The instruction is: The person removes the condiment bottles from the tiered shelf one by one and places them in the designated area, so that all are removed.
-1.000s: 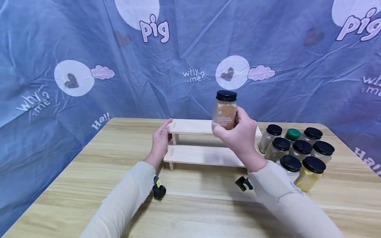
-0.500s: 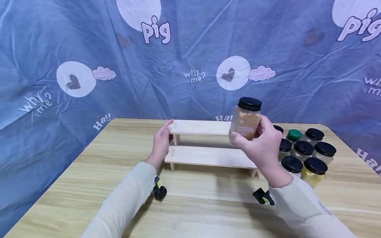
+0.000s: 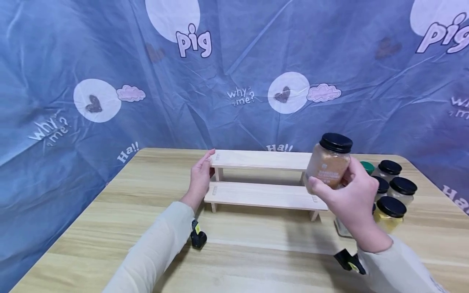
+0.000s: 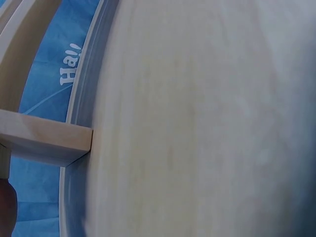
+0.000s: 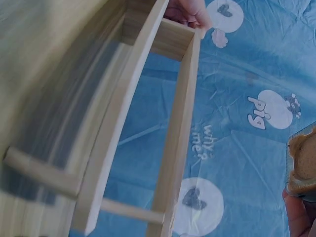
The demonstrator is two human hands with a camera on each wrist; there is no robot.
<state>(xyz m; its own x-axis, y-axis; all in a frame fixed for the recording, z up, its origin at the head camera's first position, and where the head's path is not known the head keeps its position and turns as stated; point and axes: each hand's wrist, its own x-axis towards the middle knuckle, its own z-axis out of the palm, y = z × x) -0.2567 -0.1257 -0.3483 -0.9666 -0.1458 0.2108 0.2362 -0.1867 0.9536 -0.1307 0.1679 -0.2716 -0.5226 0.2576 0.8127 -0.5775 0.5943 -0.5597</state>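
My right hand (image 3: pixel 354 205) grips a clear seasoning jar (image 3: pixel 326 169) with a black lid, orange-brown powder inside and white print on its side. The jar hangs in the air, tilted a little, in front of the right end of a two-step wooden shelf (image 3: pixel 265 194). In the right wrist view the bottom of the jar shows at the right edge, beside a finger. My left hand (image 3: pixel 199 179) holds the left end of the shelf at its upper step. Only a fingertip (image 4: pixel 7 207) of it shows in the left wrist view, close to a shelf leg.
Several spice jars stand right of the shelf, partly behind my right hand: one with yellow contents (image 3: pixel 389 213), one with a green lid (image 3: pixel 367 167), others with black lids (image 3: pixel 403 186). A blue printed cloth (image 3: pixel 234 73) hangs behind the wooden table (image 3: pixel 110 228).
My right hand has carried the seasoning jar rightward and down, from above the upper step to past the shelf's right end. The left hand stays on the shelf.
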